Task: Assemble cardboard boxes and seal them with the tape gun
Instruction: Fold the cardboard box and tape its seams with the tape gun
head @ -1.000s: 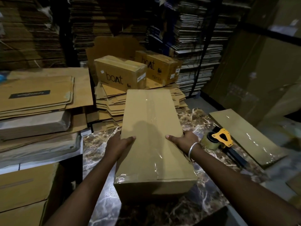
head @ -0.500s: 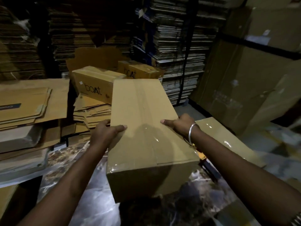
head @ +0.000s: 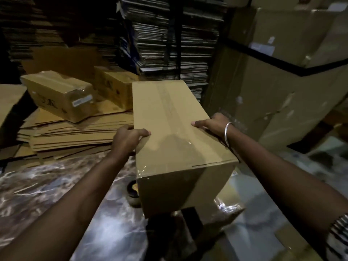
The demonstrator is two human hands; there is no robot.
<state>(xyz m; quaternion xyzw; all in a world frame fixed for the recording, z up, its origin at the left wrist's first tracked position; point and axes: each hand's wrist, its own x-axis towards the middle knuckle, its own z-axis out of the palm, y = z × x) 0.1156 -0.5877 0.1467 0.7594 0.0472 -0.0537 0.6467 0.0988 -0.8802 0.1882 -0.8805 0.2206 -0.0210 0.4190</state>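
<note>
**Sealed box carried off the surface toward the finished pile**

Near: marbled surface [head: 47,194] fills the lower frame. A tape roll [head: 133,189], probably part of the tape gun, peeks out just below the box's near left corner; the rest is hidden.

Middle: taped box [head: 175,140] is held clear of the surface, long axis pointing away, near end facing the camera. Clear tape runs down the top seam and wraps over the near edge. Left hand [head: 128,138] grips the left top edge, thumb curled onto the top face, other fingers hidden down the side. Right hand [head: 212,123], bangle at the wrist, grips the right top edge the same way. Both hands sit about mid-length, opposite each other.

Step, as I judge it: moving the sealed box out to set it down with the finished ones.

Doing it well:
- keep the grip symmetric so the box stays level
- squeeze the side walls, not the taped seam, so the tape doesn't lift
- clear the tape roll below before lowering
- land it flat, not on a corner

Far left: two sealed boxes [head: 60,95] rest on a stack of flat cardboard [head: 71,134], a likely drop spot. Far right: large cartons [head: 273,95]. Behind: stacks of flattened sheets [head: 169,34].
</note>
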